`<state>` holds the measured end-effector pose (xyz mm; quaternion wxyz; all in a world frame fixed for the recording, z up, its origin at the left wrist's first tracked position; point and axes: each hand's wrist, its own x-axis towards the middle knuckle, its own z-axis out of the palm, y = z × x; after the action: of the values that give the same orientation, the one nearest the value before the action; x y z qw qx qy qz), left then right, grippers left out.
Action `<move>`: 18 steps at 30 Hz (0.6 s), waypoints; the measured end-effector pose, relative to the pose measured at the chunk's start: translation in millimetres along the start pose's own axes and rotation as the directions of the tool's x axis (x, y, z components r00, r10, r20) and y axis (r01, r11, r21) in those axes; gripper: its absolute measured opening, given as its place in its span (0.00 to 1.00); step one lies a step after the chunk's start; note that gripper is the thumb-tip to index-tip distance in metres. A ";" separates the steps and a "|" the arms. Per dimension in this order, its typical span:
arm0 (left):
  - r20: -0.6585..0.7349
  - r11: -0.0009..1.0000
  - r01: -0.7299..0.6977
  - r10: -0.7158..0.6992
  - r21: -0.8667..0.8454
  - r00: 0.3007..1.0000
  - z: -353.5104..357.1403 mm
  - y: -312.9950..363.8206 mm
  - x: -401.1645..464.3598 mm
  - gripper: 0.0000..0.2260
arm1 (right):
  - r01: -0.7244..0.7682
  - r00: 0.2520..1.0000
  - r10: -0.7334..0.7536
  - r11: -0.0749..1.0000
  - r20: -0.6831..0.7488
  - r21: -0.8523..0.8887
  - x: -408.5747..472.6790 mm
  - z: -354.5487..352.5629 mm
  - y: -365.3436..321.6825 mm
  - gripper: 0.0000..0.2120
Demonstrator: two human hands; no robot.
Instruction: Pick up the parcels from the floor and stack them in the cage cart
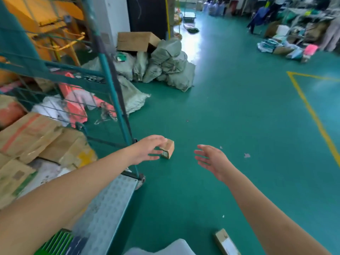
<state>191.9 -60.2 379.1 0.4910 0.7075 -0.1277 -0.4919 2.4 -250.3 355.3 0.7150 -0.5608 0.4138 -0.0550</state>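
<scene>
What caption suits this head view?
Left hand reaches a small cardboard parcel on the green floor beside the cage cart.

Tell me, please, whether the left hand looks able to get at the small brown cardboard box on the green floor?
Probably yes: the left hand already meets the small brown cardboard box, with nothing between them.

Two hands out front: left hand (147,150), right hand (211,161). One small brown box (168,149) on the floor, one flat parcel (227,242) at the bottom edge, one cage cart (110,85), one heap of grey sacks (165,65).
</scene>
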 end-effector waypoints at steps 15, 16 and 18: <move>0.030 0.996 0.084 -0.086 0.042 0.996 41.7 63.3 166.6 0.07 | -0.128 0.992 0.128 0.992 -0.010 0.003 136.9 -80.0 -22.1 0.11; 0.024 0.995 0.096 -0.097 0.035 0.995 37.1 68.9 187.7 0.06 | -0.132 0.991 0.132 0.991 -0.004 -0.002 156.4 -80.9 -28.8 0.11; 0.014 0.992 0.119 -0.119 0.032 0.993 27.3 81.0 228.7 0.06 | -0.141 0.990 0.141 0.990 -0.003 -0.008 194.4 -81.4 -42.9 0.11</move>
<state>304.5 -266.8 314.2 0.4488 0.7174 -0.0968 -0.5239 92.4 -433.0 286.3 0.7144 -0.5329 0.4535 -0.0035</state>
